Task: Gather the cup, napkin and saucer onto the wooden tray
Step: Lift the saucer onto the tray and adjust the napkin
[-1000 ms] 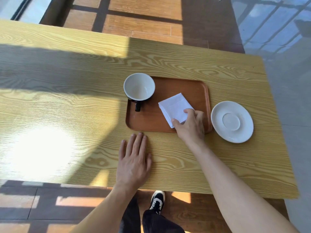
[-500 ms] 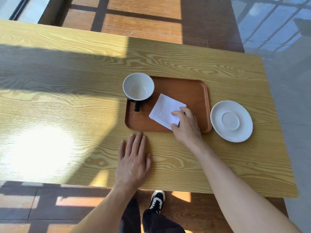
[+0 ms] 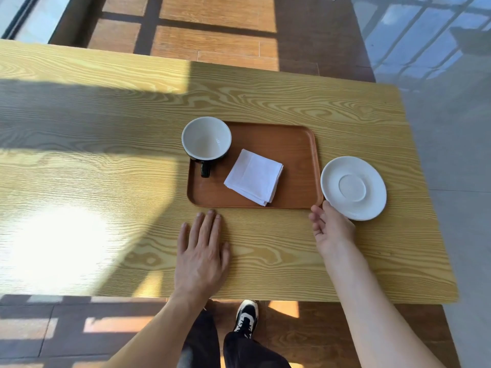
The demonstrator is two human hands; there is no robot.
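Reaching at frame right, the right hand (image 3: 332,229) has open fingers (image 3: 316,217) touching the round white ceramic saucer (image 3: 353,188), gripping nothing. Pinch its near rim, lift level. The left hand (image 3: 202,256) lies flat, empty.

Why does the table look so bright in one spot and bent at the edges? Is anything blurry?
Head view: sunlight glares off the table at lower left, washing out its grain, while a broad shadow band crosses the left part. The wide-angle lens bows the table's edges. The cup, napkin and saucer look sharp; the far left edge is slightly smeared.
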